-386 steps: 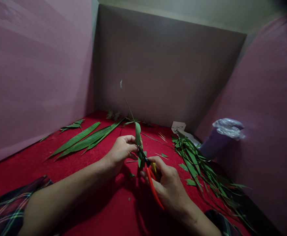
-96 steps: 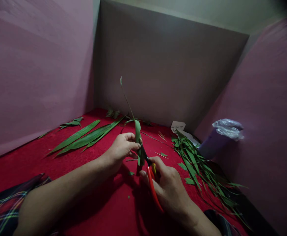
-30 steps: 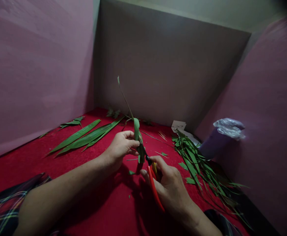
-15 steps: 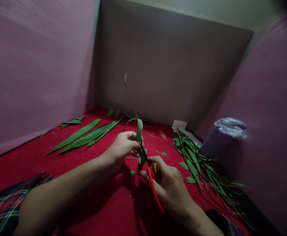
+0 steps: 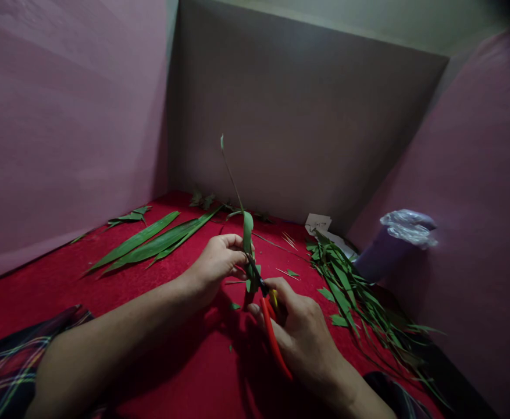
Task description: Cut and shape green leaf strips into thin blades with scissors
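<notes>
My left hand [image 5: 213, 265] pinches a narrow green leaf [image 5: 248, 233] and holds it upright over the red cloth [image 5: 106, 291]. A thin stalk rises from the leaf's top toward the back wall. My right hand [image 5: 300, 331] is closed around red-handled scissors [image 5: 272, 329], whose dark blades sit against the lower part of the leaf just right of my left fingers. Small green clippings lie on the cloth under both hands.
Long whole leaves [image 5: 150, 244] lie at the back left. A pile of cut leaf strips [image 5: 355, 297] spreads along the right side. A purple container with a plastic liner [image 5: 394, 238] stands at the right wall, and a white paper piece [image 5: 318, 224] lies near the back corner.
The leaf's thin top stalk swayed from left to right and the leaf shifted slightly right. Both hands stay in nearly the same place, scissors still at the leaf.
</notes>
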`<state>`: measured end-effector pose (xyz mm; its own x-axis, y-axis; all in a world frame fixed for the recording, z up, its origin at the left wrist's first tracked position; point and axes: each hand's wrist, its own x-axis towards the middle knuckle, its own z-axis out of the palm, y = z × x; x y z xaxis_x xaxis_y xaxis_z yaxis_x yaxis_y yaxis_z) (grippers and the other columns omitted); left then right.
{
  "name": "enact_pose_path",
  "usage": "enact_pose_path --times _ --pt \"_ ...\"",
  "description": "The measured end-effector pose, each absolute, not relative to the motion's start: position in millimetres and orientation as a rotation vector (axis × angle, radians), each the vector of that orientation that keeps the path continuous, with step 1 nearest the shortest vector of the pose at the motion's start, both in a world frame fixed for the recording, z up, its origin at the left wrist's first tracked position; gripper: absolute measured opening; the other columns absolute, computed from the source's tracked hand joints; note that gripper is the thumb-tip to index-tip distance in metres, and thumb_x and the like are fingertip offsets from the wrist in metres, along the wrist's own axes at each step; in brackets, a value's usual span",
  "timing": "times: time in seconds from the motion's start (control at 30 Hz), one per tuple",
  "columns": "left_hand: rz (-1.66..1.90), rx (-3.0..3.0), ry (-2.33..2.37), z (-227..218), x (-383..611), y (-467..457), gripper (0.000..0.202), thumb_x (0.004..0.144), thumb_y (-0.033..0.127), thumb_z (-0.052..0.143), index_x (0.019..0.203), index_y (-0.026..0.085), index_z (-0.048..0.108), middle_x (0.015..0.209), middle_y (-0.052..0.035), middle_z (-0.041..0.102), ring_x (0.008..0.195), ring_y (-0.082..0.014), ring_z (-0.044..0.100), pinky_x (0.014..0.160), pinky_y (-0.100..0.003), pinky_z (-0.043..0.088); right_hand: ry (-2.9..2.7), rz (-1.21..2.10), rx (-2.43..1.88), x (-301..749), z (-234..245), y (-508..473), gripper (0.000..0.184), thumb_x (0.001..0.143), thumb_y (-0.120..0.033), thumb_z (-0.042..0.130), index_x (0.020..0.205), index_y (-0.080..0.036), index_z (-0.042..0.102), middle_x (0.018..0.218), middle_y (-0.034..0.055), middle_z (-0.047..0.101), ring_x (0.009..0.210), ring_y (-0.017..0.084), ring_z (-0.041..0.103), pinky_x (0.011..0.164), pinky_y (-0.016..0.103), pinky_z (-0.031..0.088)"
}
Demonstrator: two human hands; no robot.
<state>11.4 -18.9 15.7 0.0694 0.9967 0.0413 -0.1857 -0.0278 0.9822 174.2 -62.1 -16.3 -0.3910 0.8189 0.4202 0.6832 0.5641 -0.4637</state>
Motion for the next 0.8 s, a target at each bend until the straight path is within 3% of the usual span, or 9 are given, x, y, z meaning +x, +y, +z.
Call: enact_pose_path --times 0.8 --pt "1.242 1.123 1.026 17.5 12.6 -22.4 0.016 0.059 0.001 0.054 0.069 0.013 0.055 0.06 0.0002 0.059 0.051 -0.0105 0.057 0.048 -0.023 0.042 -2.184 0.333 -1.201 174.2 -16.2 -62.8 0.02 0.083 -0.033 0.052 0.098 -0.019 0.052 0.055 -0.0056 0.048 0.046 0.011 0.039 0.046 0.02 0.027"
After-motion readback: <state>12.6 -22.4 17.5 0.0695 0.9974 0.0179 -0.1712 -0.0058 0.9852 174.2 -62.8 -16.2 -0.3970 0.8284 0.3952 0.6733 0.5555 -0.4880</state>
